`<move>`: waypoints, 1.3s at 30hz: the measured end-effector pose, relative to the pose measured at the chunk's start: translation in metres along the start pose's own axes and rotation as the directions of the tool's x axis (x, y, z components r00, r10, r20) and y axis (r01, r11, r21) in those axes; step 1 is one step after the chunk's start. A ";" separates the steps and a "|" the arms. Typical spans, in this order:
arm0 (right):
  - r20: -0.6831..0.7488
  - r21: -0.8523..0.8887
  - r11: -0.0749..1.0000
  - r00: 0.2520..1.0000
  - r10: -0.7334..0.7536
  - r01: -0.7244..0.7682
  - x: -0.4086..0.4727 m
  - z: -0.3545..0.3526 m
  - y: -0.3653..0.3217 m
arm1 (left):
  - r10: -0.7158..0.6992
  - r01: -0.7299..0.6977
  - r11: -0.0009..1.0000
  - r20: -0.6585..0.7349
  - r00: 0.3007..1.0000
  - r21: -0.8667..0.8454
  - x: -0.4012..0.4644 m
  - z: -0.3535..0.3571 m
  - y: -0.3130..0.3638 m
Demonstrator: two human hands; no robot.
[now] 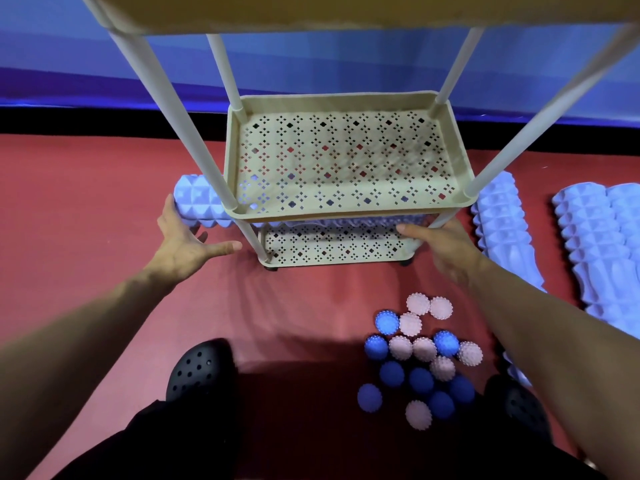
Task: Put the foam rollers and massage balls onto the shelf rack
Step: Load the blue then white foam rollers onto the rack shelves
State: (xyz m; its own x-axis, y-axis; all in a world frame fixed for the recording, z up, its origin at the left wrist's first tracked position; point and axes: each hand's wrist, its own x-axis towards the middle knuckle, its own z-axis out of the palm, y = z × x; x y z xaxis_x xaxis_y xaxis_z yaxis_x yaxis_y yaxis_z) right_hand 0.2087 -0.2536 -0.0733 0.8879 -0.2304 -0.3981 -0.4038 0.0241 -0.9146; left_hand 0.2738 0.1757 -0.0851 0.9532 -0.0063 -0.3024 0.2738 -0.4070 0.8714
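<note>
Red floor (pixel 104 202) underfoot, running far to a black strip and a blue wall (pixel 311 64) behind. Beige shelf rack (pixel 346 206) dead centre, white poles rising, perforated trays stacked; middle tray bare, top tray cutting across the upper edge of view.

Pale lilac foam roller (pixel 199 202) lying across the bottom tray, under the middle one, its left end sticking well out past the rack's left pole. Left hand (pixel 183 237) at that jutting end, palm up, fingers spread and relaxed, fingertips touching the roller's end, thumb pointing right toward the near-left pole; no grip. Right hand (pixel 440 240) at the rack's near-right corner, fingers extended leftward, forefinger tip reaching the roller just under the middle tray's rim; hand flat, clasping nothing.

More foam rollers on the floor to the right: one (pixel 505 230) just beside the rack's right pole, lying near-to-far, two more (pixel 606 244) side by side at the right edge.

Massage balls (pixel 420 362) in a loose cluster on the floor, near side, right of centre, between the rack and the feet: spiky pink ones and blue ones, mostly touching. Black perforated clog (pixel 201 368) near left, second clog (pixel 519 407) near right, partly hidden behind the right forearm.
</note>
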 end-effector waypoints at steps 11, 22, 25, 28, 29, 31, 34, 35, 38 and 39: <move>-0.154 -0.165 0.986 0.988 0.009 -0.035 -0.007 -0.047 0.013 | 0.013 -0.008 1.000 0.229 0.973 -0.025 -0.002 0.044 0.002; -0.103 -0.073 0.971 0.971 0.218 -0.226 -0.001 -0.036 0.027 | -0.095 0.105 0.994 0.364 0.926 -0.009 0.000 0.055 -0.002; -0.027 -0.126 0.980 0.989 0.148 -0.151 0.000 -0.033 0.031 | -0.055 0.066 0.998 0.300 0.952 -0.026 -0.003 0.069 0.005; 0.031 -0.177 0.981 0.996 0.085 -0.078 0.002 -0.029 0.032 | -0.040 0.045 0.999 0.277 0.960 -0.011 -0.001 0.075 0.007; 0.049 -0.183 0.981 0.996 0.072 -0.062 0.003 -0.028 0.032 | -0.044 0.051 0.998 0.272 0.961 -0.021 -0.002 0.075 0.009; 0.056 -0.198 0.979 0.996 0.064 -0.052 0.004 -0.028 0.032 | -0.038 0.046 0.999 0.260 0.965 -0.025 -0.002 0.075 0.011; 0.047 -0.232 0.972 0.998 0.042 -0.030 0.000 -0.034 0.031 | -0.010 0.009 1.000 0.255 0.967 0.005 -0.002 0.076 0.010; 0.049 -0.237 0.971 0.998 0.046 -0.033 -0.003 -0.036 0.030 | -0.011 0.006 1.000 0.249 0.968 0.020 -0.002 0.076 0.009; 0.019 -0.274 0.961 0.999 0.051 -0.044 -0.014 -0.047 0.032 | -0.139 0.128 0.990 0.245 0.960 0.061 -0.006 0.073 0.003; -0.029 -0.324 0.945 0.999 0.044 -0.051 -0.020 -0.054 0.034 | -0.233 0.211 0.971 0.246 0.941 0.113 -0.010 0.072 0.001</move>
State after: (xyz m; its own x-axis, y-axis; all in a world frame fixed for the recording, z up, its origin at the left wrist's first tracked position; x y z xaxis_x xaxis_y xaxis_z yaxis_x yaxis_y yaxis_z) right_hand 0.1658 -0.3006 -0.0927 0.8625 -0.2571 -0.4359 -0.4983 -0.2806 -0.8204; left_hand 0.2555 0.1098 -0.1091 0.8016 -0.1359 -0.5822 0.4521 -0.4993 0.7391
